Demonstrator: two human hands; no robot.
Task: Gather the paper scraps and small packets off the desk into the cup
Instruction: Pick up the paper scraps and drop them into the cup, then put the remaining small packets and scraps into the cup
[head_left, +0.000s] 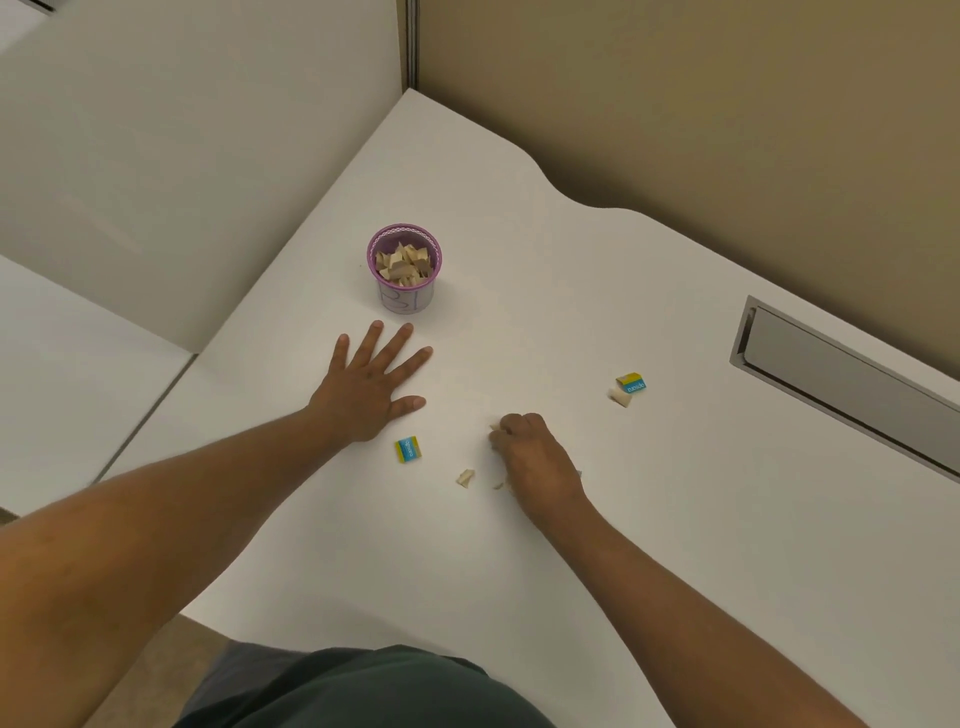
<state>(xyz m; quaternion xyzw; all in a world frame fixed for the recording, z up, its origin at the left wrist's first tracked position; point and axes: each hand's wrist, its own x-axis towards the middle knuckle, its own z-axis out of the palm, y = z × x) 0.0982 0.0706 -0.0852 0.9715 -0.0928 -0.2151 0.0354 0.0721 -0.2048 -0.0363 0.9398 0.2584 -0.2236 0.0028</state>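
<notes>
A purple-rimmed paper cup (404, 297) stands on the white desk (519, 545), holding several beige paper scraps. My left hand (371, 387) lies flat on the desk just below the cup, fingers spread, holding nothing. My right hand (535, 457) is closed in a fist on the desk, with a bit of beige scrap showing at its fingertips. One blue and yellow packet (408, 449) lies between my hands. A loose scrap (465, 477) lies left of my right wrist. A second packet (631, 383) sits to the right, touching another scrap (621, 397).
A metal cable slot (841, 387) is recessed in the desk at the right. Partition walls (727, 104) close off the back and left. The desk's front edge runs near my body.
</notes>
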